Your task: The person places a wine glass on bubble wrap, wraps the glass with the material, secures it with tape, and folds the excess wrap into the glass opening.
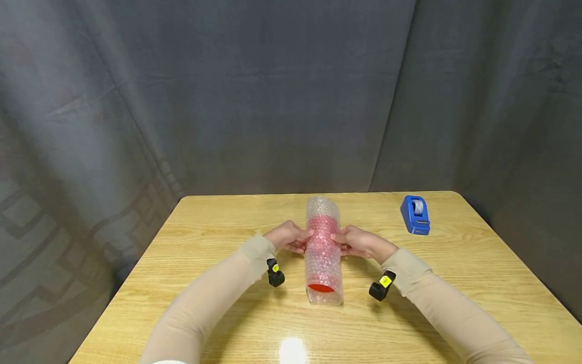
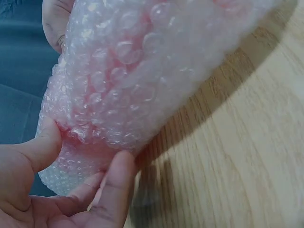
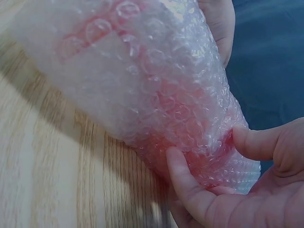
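A roll of bubble wrap lies lengthwise on the wooden table, between the two hands, its far end close to the back edge. Inside it shows a red object, pink through the bubbles, with a bare curve of solid red visible at the near end; clear wrap extends past the red at both ends (what the object is, the plastic hides). The left hand grips the roll from its left side, thumb on the upper face and fingers bent along the flank. The right hand grips it from the opposite side in much the same way, thumb on top and fingers lower down, about level with the left. Both arms wear pale beige sleeves, and a small black device with a yellow label hangs at each wrist, the left device and the right device. Well apart from the roll, toward the back right of the table, stands a blue tape dispenser carrying a roll of tape. Dark grey curtains surround the table behind and at the sides.
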A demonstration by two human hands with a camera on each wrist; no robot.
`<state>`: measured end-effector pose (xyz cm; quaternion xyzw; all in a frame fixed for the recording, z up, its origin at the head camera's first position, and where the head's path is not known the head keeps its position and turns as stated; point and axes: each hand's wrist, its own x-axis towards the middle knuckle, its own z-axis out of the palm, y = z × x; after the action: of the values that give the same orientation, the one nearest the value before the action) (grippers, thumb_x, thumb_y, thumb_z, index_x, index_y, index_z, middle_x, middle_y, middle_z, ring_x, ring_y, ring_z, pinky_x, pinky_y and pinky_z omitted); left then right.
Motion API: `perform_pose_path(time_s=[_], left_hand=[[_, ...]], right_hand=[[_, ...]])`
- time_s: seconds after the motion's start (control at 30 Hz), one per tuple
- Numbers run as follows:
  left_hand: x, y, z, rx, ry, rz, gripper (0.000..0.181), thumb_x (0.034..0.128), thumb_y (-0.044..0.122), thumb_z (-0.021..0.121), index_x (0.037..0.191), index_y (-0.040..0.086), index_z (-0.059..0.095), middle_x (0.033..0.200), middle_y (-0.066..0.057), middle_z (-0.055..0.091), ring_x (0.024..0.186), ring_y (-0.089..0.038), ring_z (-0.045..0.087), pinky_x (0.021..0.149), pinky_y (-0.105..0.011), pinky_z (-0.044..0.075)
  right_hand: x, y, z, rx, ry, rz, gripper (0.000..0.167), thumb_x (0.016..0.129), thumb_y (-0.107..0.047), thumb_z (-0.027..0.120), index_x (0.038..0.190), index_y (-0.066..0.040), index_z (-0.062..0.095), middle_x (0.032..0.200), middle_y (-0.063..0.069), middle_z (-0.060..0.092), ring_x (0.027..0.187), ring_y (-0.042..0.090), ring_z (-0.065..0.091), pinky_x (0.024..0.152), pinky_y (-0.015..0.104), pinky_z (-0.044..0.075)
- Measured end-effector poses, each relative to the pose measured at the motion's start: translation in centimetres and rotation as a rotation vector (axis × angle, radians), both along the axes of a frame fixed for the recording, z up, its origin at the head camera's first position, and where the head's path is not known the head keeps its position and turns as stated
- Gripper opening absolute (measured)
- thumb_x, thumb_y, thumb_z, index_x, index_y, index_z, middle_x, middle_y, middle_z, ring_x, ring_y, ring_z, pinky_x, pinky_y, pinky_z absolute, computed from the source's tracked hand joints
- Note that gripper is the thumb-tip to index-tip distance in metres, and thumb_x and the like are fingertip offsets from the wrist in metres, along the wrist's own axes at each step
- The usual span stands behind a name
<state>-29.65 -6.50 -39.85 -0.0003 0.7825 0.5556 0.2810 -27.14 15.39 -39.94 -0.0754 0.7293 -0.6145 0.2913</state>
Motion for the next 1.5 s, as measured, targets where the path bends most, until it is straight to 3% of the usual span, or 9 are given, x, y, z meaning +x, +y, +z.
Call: perform_pose_path(time_s=[0.2,0.7,0.83,0.97,1.1,1.2,1.33,1.5], left_hand=[[-0.2,0.0,-0.1,0.022,-0.007,-0.004,0.033,0.0955,0.027,0.061,0.105,-0.004,0.061,0.097,-0.015,0.068,0.078,-0.017,0.065,0.079,-0.032,0.059],[0.4,-0.3,0.1,0.024,0.039,-0.023,0.026,0.0952,0.02,0.062,0.09,-0.005,0.062,0.078,-0.007,0.06,0.069,-0.016,0.059,0.071,-0.03,0.06],[0.5,-0.2,0.5,0.012,0.069,-0.023,0.026,0.0941,0.018,0.064,0.075,0.002,0.057,0.073,-0.006,0.058,0.066,-0.016,0.059,0.068,-0.03,0.06],[0.6,-0.1,0.9,0.002,0.106,-0.04,0.027,0.0929,0.016,0.066,0.072,0.006,0.051,0.07,-0.005,0.057,0.063,-0.014,0.059,0.07,-0.034,0.06],[0.9,0.1,1.2,-0.016,0.142,-0.043,0.025,0.0913,0.017,0.068,0.078,0.004,0.05,0.073,-0.007,0.057,0.063,-0.015,0.06,0.073,-0.038,0.06],[1.2,0.4,1.4,-0.04,0.171,-0.036,0.025,0.0908,0.018,0.068,0.082,0.001,0.052,0.076,-0.009,0.059,0.063,-0.017,0.061,0.071,-0.038,0.06],[1.5,1.0,1.7,-0.094,0.229,-0.033,0.023,0.0911,0.018,0.068,0.086,-0.001,0.056,0.078,-0.009,0.059,0.062,-0.017,0.062,0.069,-0.038,0.061],[1.7,1.7,1.9,-0.17,0.282,-0.024,0.024,0.0901,0.019,0.069,0.087,-0.003,0.06,0.075,-0.009,0.059,0.058,-0.016,0.06,0.064,-0.035,0.06]], right_hand=[[-0.1,0.0,0.2,-0.008,-0.004,-0.006,0.022,0.103,-0.01,0.042,0.1,0.006,0.056,0.088,0.004,0.057,0.081,0.013,0.056,0.078,0.024,0.056],[0.2,0.0,-0.4,-0.027,-0.002,0.033,0.028,0.104,-0.011,0.041,0.112,0.014,0.053,0.092,0.006,0.057,0.083,0.014,0.056,0.079,0.025,0.056],[0.3,-0.2,-0.4,-0.05,-0.02,-0.008,0.031,0.103,-0.008,0.041,0.122,0.017,0.037,0.093,0.007,0.053,0.082,0.013,0.055,0.076,0.024,0.055],[0.5,-0.4,-0.5,-0.071,-0.046,-0.058,0.045,0.102,-0.006,0.04,0.133,0.011,0.011,0.109,0.016,0.042,0.084,0.014,0.053,0.076,0.024,0.053],[0.5,-0.3,-0.6,-0.055,-0.045,-0.055,0.047,0.101,-0.004,0.041,0.133,0.01,0.01,0.124,0.022,0.027,0.091,0.018,0.051,0.082,0.028,0.053],[0.5,0.1,-0.6,-0.046,-0.027,-0.013,0.047,0.1,-0.008,0.047,0.131,0.011,0.016,0.122,0.023,0.031,0.092,0.019,0.053,0.083,0.029,0.053],[0.2,0.9,-0.8,-0.077,-0.008,0.045,0.05,0.098,-0.012,0.053,0.128,0.012,0.022,0.107,0.018,0.045,0.089,0.019,0.056,0.081,0.03,0.055],[0.6,0.6,-0.2,-0.019,-0.031,-0.015,0.044,0.1,-0.003,0.043,0.133,0.015,0.018,0.103,0.015,0.048,0.089,0.017,0.054,0.084,0.029,0.054]])
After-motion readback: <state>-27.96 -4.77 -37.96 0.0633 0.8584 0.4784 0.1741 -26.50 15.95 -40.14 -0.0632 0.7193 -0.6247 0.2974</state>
